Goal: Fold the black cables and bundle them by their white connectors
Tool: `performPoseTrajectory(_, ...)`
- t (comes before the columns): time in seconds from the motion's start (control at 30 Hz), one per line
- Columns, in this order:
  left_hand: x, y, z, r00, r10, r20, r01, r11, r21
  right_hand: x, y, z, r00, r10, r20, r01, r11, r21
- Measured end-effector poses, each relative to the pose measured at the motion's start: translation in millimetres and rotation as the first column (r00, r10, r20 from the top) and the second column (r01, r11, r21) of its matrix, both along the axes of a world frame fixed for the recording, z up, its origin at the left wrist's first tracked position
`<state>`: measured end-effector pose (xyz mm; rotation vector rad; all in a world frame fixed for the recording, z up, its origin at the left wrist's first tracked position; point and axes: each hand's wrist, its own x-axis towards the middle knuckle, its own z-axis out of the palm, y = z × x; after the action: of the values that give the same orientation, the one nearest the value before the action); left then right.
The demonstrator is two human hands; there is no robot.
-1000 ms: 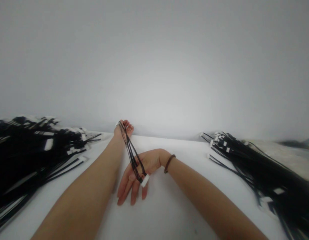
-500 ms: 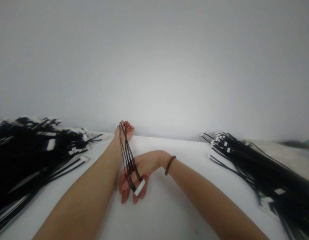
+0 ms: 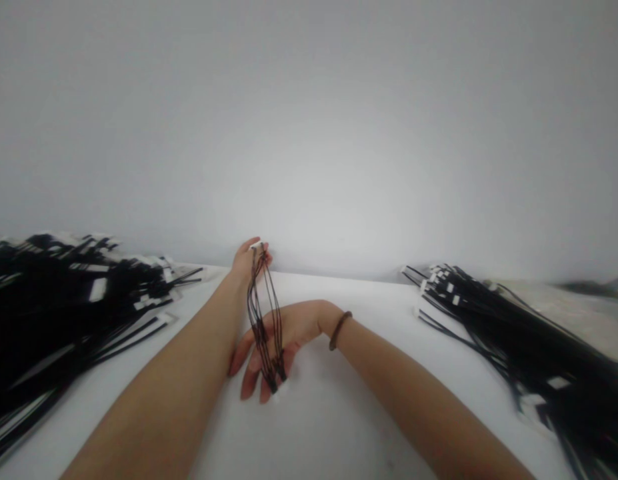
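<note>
A harness of thin black wires [image 3: 255, 300] with a white connector at each end stretches between my hands. My left hand [image 3: 253, 259], farther off near the wall, is closed on the upper white connector [image 3: 257, 245]. Closer to me, my right hand [image 3: 273, 333] is bent inward at the wrist, its fingers apart and pointing down toward the table. The wires run across the front of its palm and fingers. Below those fingertips, the lower connector [image 3: 276, 395] is blurred against the white surface.
A large heap of black wire harnesses [image 3: 43, 320] with white connectors lies at the left. On the right, another bundle of them [image 3: 513, 333] lies slantwise, beside clear plastic wrapping [image 3: 563, 310]. A plain pale wall [image 3: 309, 147] rises behind the white table [image 3: 329, 427].
My left hand has turned and shifted slightly right, bringing the upper connector into view. The lower connector has tilted, and my right hand's fingers have spread a little.
</note>
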<state>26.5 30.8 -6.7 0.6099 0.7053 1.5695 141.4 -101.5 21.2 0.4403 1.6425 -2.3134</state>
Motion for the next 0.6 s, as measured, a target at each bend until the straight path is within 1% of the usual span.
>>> performPoseTrajectory(0.07, 3.5, -1.5, -1.3, 0.984, 0.012, -0.18, 0.0, 0.998, 0.068, 2.0, 1.2, -1.1, 0.996, -0.075, -0.041, 0.072, 0.995, -0.071)
performPoseTrajectory(0.17, 7.4, -4.3, -2.8, 0.914, -0.019, -0.406, 0.079, 0.988, 0.131, 8.0, 6.2, -7.3, 0.958, -0.253, -0.132, 0.238, 0.964, -0.119)
performPoseTrajectory(0.2, 8.3, -5.6, -2.9, 0.874, -0.039, -0.485, 0.127, 0.981, 0.15, 11.1, 9.3, -10.3, 0.934, -0.317, -0.162, 0.3, 0.946, -0.123)
performPoseTrajectory(0.27, 9.7, -8.3, -2.4, 0.756, -0.076, -0.65, 0.246, 0.953, 0.176, 19.3, 18.2, -17.2, 0.864, -0.455, -0.214, 0.439, 0.89, -0.123)
performPoseTrajectory(0.33, 10.7, -11.0, -1.6, 0.613, -0.104, -0.783, 0.367, 0.915, 0.166, 29.5, 29.5, -23.9, 0.759, -0.597, -0.261, 0.592, 0.799, -0.108)
performPoseTrajectory(0.37, 11.3, -12.1, -1.2, 0.552, -0.126, -0.825, 0.42, 0.896, 0.144, 34.8, 35.4, -26.9, 0.683, -0.667, -0.298, 0.671, 0.734, -0.104)
performPoseTrajectory(0.43, 12.4, -13.8, -0.1, 0.471, -0.2, -0.859, 0.518, 0.851, 0.086, 44.8, 46.0, -31.4, 0.512, -0.789, -0.338, 0.8, 0.582, -0.147)
performPoseTrajectory(0.5, 13.1, -15.1, 3.1, 0.411, -0.292, -0.863, 0.608, 0.793, 0.021, 52.3, 53.6, -34.0, 0.383, -0.872, -0.304, 0.87, 0.451, -0.197)
performPoseTrajectory(0.53, 13.0, -16.2, 6.3, 0.374, -0.329, -0.867, 0.647, 0.763, -0.01, 54.9, 56.0, -34.8, 0.346, -0.894, -0.285, 0.886, 0.411, -0.214)
performPoseTrajectory(0.57, 12.7, -17.7, 11.0, 0.322, -0.358, -0.876, 0.679, 0.733, -0.05, 56.6, 57.7, -35.4, 0.327, -0.904, -0.275, 0.894, 0.39, -0.222)
performPoseTrajectory(0.6, 12.2, -19.8, 17.4, 0.25, -0.38, -0.89, 0.701, 0.706, -0.104, 57.6, 58.6, -36.0, 0.323, -0.905, -0.275, 0.894, 0.388, -0.226)
